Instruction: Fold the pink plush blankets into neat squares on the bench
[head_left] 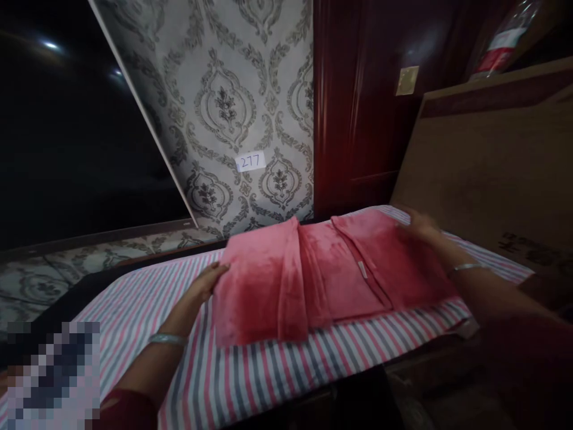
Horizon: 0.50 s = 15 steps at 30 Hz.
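A red-pink plush garment (259, 280), folded into a wide strip, lies across a striped cloth. Two folded-over edges run down its middle, and a small white tag shows on the right part. At its left edge, my left hand (212, 280) pinches the fabric with the fingertips. My right hand (421, 230) is at the upper right end of the garment; it is smeared by motion, so its grip on the fabric cannot be made out. Each wrist wears a silvery bangle.
The striped cloth (286, 370) covers the table. A large dark screen (80, 131) stands at the left. Behind are patterned wallpaper (233, 77) with a "277" label (250, 161) and a dark red door panel (349, 107). A cardboard box (487, 161) stands right, with a plastic bottle (504, 48) above.
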Motion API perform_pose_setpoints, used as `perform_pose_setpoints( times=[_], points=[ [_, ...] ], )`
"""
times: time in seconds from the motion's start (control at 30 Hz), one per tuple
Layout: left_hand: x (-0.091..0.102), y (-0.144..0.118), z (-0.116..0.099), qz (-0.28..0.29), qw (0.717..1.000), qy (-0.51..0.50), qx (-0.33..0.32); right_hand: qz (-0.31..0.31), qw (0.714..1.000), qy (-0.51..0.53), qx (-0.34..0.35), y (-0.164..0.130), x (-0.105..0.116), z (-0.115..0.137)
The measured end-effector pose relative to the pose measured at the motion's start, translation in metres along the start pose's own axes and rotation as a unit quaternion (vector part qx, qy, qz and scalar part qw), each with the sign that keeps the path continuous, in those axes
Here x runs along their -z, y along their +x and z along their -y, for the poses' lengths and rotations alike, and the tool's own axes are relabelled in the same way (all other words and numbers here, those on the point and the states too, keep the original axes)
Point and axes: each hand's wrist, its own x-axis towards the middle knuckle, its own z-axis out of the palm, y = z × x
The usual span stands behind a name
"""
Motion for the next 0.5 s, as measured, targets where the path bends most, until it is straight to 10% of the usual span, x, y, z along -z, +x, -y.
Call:
perform_pose_setpoints(
  times=[0.17,0.5],
  points=[
    [-0.021,0.011,0.050,-0.005,1.000,0.006,0.017,0.078,0.992,-0.090,0.048,-0.063,-0.067,-0.013],
    [-0.002,-0.037,0.066,0.160,0.983,-0.080,-0.030,0.225,0.944,-0.050,0.235,-0.163,-0.181,0.029]
  ],
)
